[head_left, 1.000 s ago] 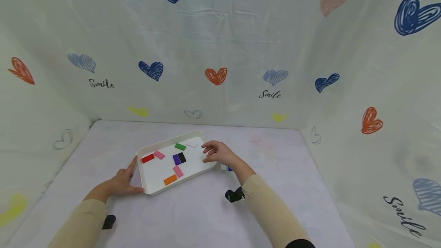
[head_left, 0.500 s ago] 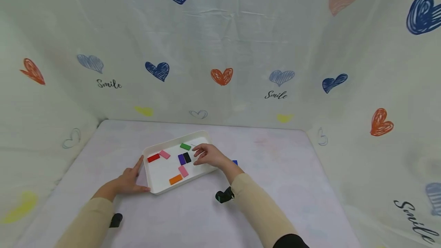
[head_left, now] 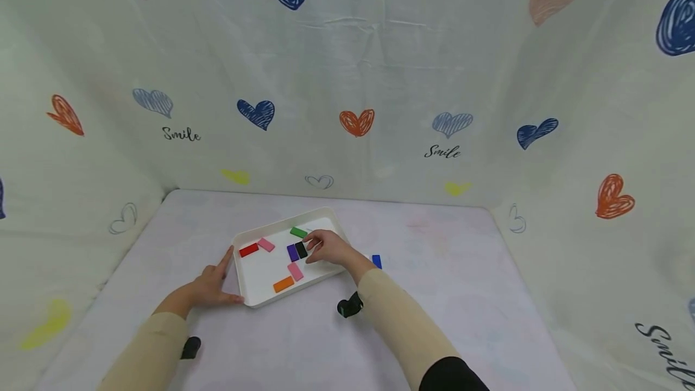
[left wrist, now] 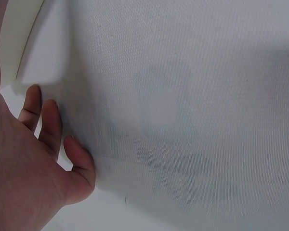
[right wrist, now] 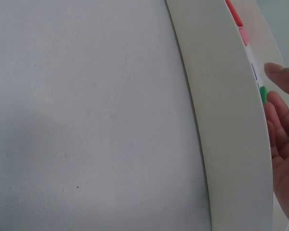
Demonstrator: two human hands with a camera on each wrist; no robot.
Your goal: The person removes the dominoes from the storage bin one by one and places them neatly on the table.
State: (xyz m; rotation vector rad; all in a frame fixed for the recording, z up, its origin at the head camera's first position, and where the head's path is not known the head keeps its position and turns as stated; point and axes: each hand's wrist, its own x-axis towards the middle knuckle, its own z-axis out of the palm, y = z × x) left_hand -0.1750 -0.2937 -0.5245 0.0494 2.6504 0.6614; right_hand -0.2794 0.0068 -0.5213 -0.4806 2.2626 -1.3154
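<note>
A white rectangular tray (head_left: 251,285) lies at a slant on the table. My left hand (head_left: 209,287) rests at its left end, thumb and index finger spread along the outer wall; the left wrist view shows other fingers of this hand (left wrist: 53,144) loosely bent by the table. Over the tray's right part is my right hand (head_left: 330,247), thumb and fingertips apart beside a black block (head_left: 301,250). A purple block (head_left: 292,253) touches the black one, and a green block (head_left: 298,232) lies just behind. In the right wrist view, nothing shows between the fingers and thumb (right wrist: 274,68).
Also in the tray are a red block (head_left: 248,250), a pink block (head_left: 266,244), a second pink block (head_left: 295,271) and an orange block (head_left: 283,284). Outside, right of the tray, lies a blue block (head_left: 377,261). A heart-printed curtain (head_left: 391,77) hangs behind the table.
My right hand has moved left and lower, from the tray's right end to beside the black block. The left hand stays at the tray's left end. The head view has shifted slightly.
</note>
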